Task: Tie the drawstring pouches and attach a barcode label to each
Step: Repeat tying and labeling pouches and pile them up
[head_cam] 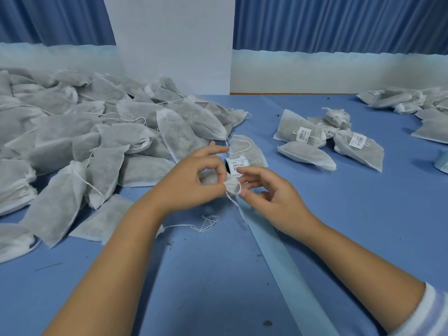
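Left hand pinching gathered pouch neck, right hand fingers closed on drawstring for knotting; label roll waiting just beyond on desk.

Grey-white pouch, gathered neck pinched above the blue table (string dangling); label roll just behind.

From my feed, the pouch is mostly buried behind the left hand, only its bunched neck peeks out. The label roll at 12 o'clock of the hands is half covered by fingers, print too small to read. The pile at 9 o'clock runs off frame. Something pale blue at 3 o'clock is cut off too.
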Available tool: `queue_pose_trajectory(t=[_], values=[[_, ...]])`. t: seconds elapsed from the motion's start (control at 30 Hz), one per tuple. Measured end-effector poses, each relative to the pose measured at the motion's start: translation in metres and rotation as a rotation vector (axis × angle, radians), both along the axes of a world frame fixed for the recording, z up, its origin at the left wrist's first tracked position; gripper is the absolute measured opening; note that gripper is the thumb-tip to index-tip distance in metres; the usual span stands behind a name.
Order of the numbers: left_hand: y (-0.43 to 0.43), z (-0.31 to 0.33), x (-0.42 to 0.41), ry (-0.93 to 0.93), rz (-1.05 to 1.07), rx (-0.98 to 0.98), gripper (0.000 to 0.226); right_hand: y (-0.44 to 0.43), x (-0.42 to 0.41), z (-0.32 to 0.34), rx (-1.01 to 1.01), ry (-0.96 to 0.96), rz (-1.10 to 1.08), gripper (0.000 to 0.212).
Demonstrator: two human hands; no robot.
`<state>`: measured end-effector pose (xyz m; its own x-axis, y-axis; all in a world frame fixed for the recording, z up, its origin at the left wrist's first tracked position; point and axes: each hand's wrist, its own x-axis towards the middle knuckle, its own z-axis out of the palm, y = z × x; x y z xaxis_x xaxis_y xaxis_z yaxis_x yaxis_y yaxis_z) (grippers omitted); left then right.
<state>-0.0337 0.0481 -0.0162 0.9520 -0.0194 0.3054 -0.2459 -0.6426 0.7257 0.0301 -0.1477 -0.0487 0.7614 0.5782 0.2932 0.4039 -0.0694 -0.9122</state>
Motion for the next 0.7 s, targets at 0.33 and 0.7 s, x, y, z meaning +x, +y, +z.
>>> queue_pose_trajectory(t=[0.33, 0.7], values=[[-0.012, -0.005, 0.003, 0.089, -0.077, -0.052, 0.014, -0.004, 0.0, 0.003, 0.03, 0.004, 0.027, 0.038], [-0.006, -0.008, 0.005, 0.126, 0.051, 0.145, 0.045, -0.003, 0.003, 0.009, 0.237, 0.274, 0.049, 0.031]])
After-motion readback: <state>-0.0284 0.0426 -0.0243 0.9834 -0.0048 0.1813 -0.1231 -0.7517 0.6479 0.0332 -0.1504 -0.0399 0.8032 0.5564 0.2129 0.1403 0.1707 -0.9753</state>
